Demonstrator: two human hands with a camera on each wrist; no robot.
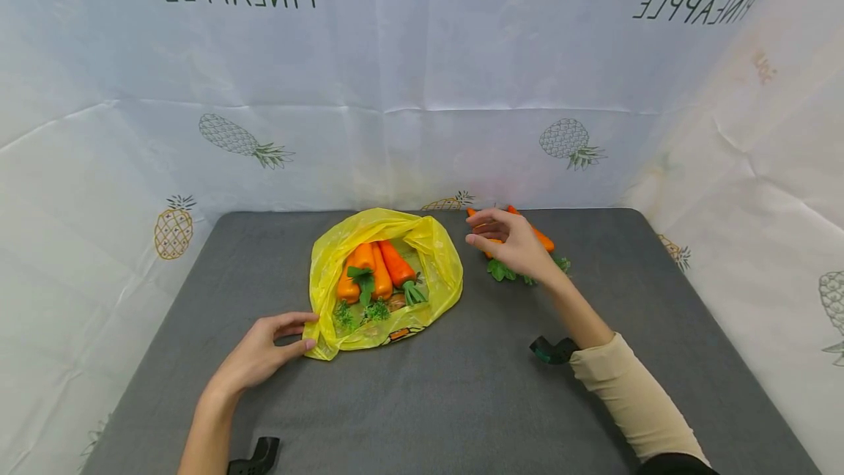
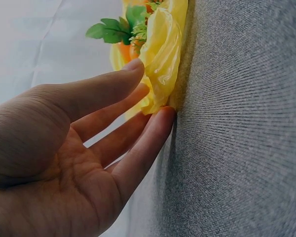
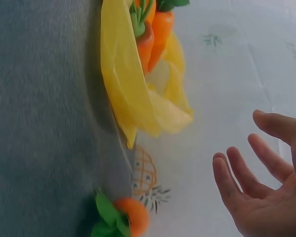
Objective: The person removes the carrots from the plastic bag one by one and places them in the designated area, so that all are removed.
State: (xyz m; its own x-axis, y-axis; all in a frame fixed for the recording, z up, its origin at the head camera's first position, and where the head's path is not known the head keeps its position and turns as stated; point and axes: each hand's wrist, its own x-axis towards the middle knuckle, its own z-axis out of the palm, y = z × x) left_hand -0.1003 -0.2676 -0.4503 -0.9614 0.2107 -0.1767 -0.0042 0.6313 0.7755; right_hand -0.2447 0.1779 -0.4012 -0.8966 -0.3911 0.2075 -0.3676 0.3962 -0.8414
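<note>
A yellow plastic bag lies with its mouth facing up. Several orange carrots with green tops are inside it. My left hand holds the bag's near left edge between thumb and fingers; in the left wrist view the yellow film meets the fingertips. My right hand is raised to the right of the bag, fingers spread and nothing between them. More carrots with green leaves lie beyond and beneath it, partly hidden by the hand. One shows low in the right wrist view as an orange end.
A dark grey table carries everything. A white curtain printed with pineapples hangs along its back edge and at both sides. Black wrist-camera mounts stick out beside both forearms.
</note>
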